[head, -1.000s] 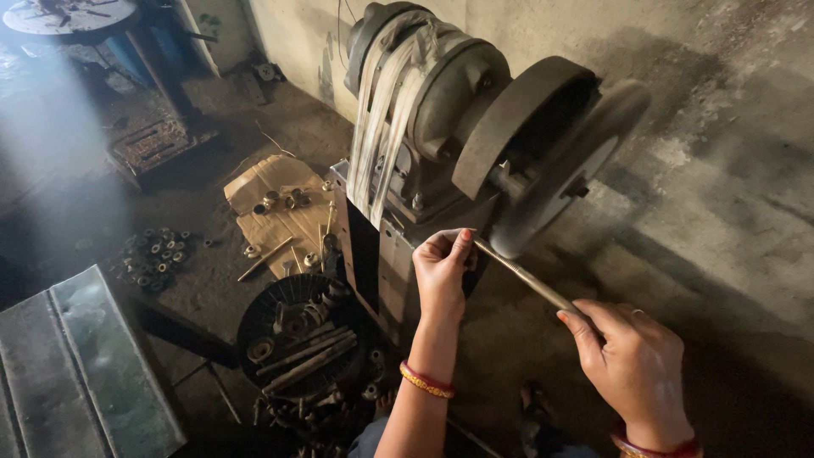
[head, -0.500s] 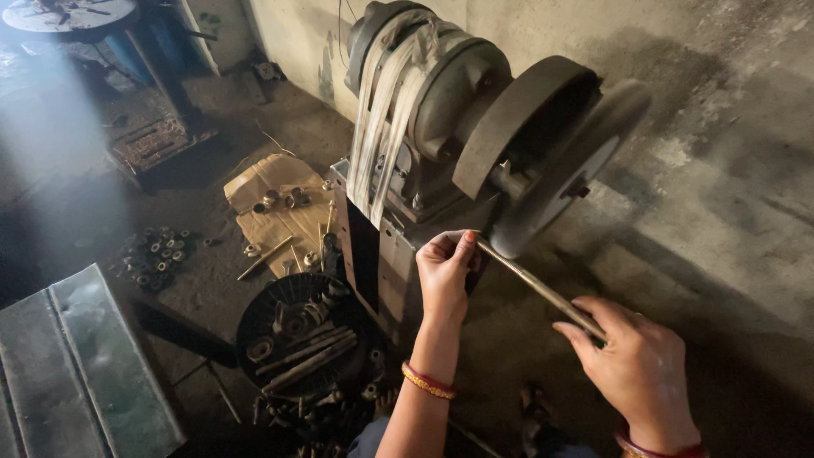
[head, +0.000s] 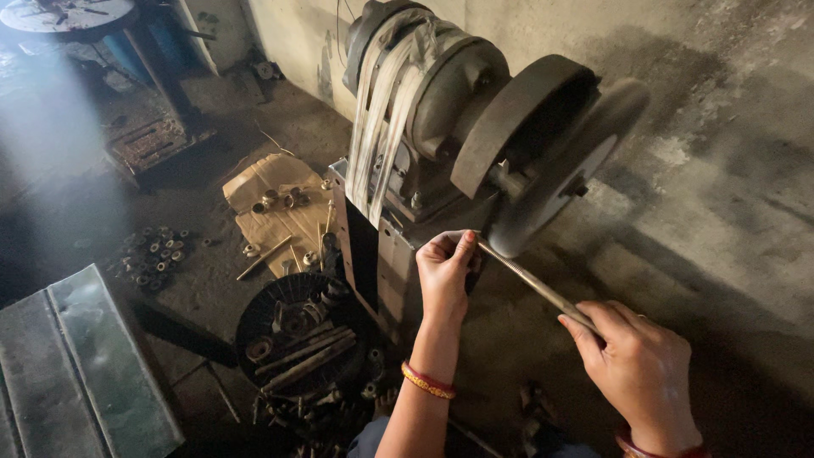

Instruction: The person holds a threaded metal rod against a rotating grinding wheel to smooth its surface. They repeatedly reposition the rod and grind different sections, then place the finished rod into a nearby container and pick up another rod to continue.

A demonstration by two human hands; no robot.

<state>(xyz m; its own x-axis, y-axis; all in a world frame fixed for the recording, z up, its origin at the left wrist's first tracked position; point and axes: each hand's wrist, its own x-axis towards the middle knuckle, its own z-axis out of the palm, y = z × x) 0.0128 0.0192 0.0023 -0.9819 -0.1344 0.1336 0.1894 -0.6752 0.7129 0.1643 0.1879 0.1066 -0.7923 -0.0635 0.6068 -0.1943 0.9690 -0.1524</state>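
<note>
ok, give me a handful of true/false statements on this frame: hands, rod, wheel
1. Both hands hold one thin metal rod. True.
2. The left hand grips the rod's end near the grinding wheel. True.
3. The right hand rests on the belt pulley. False: it holds the rod's lower end.
4. The rod lies flat on the floor. False: it slants up toward the wheel's lower rim.
5. A round basket of metal parts sits left of the left forearm. True.
</note>
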